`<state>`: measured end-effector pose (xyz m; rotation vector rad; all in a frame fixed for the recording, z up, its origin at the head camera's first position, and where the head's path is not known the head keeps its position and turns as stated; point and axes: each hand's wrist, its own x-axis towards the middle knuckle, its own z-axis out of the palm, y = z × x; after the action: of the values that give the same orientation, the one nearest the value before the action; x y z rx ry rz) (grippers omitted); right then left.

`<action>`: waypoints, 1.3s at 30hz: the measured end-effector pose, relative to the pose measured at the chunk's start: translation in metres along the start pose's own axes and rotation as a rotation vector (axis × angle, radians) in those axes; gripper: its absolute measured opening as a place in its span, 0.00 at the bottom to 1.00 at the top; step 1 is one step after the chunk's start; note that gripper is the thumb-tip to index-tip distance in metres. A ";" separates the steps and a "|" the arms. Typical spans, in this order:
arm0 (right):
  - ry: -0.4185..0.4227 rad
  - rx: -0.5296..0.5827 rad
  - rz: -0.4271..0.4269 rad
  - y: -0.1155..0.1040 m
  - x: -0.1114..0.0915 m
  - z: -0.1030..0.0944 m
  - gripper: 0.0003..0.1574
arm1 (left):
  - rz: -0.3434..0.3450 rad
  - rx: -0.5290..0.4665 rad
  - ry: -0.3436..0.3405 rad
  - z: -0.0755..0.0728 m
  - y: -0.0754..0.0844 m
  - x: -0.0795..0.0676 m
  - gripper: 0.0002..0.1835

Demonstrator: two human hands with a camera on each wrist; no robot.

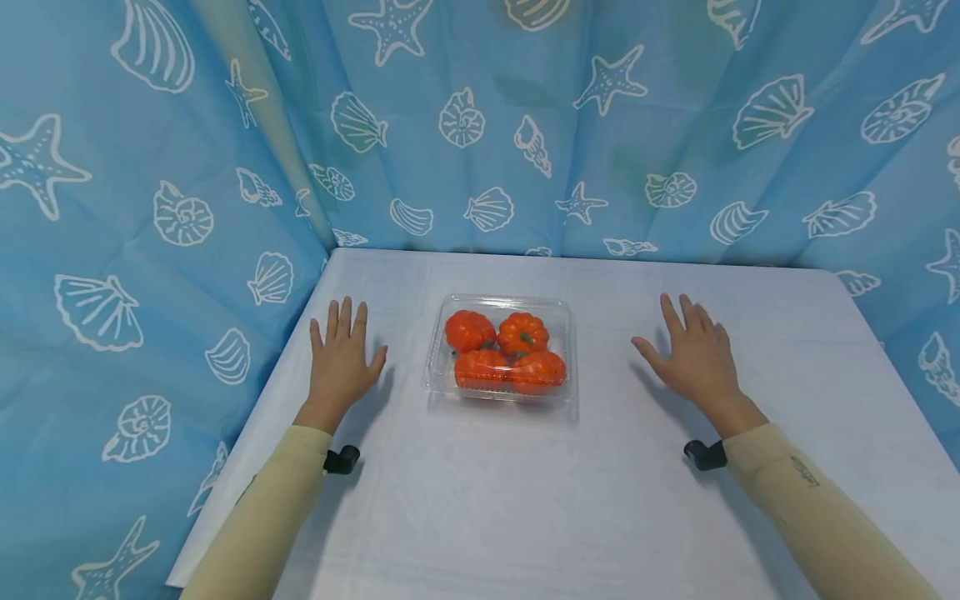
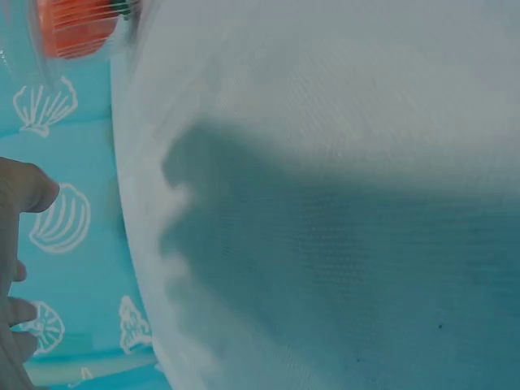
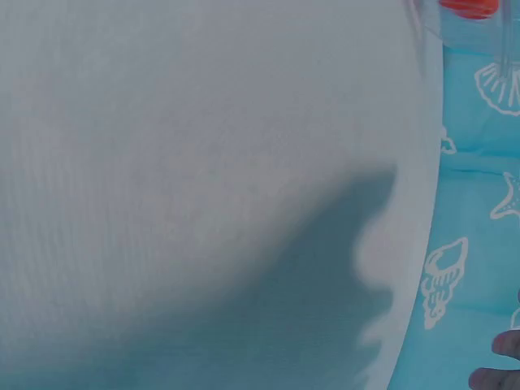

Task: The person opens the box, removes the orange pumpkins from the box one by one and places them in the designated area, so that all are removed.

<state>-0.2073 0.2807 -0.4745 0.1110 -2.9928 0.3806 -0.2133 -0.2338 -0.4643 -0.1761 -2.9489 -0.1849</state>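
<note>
- the clear plastic box lies flat on the white-covered table, close to the far edge and somewhat left of that edge's middle.
- four small orange pumpkins sit inside it, two at the back and two at the front; whether the lid is fastened, i cannot tell.
- its long axis runs side to side, roughly along the table's far edge, so a short end faces each hand.
- the left hand holds nothing: fingers straight, thumb spread apart from them, near the table's left edge; the box lies to its right.
- the right hand holds nothing either, fingers straight and thumb apart, well in from the table's right edge; the box lies to its left.
- the left hand looks a little nearer; neither touches the box, which sits between them.
- both hands seem raised off the table, judging by the shadows beside them.
- a blue patterned curtain hangs beyond the far edge.
</note>
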 end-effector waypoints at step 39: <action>-0.174 0.437 -0.164 -0.098 -0.044 -0.010 0.43 | 0.133 -0.841 -0.218 0.003 0.035 -0.026 0.38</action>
<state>-0.1543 0.1911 -0.4462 0.4463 -2.9789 1.0454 -0.1843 -0.2020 -0.4680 -0.5206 -2.8370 -1.4474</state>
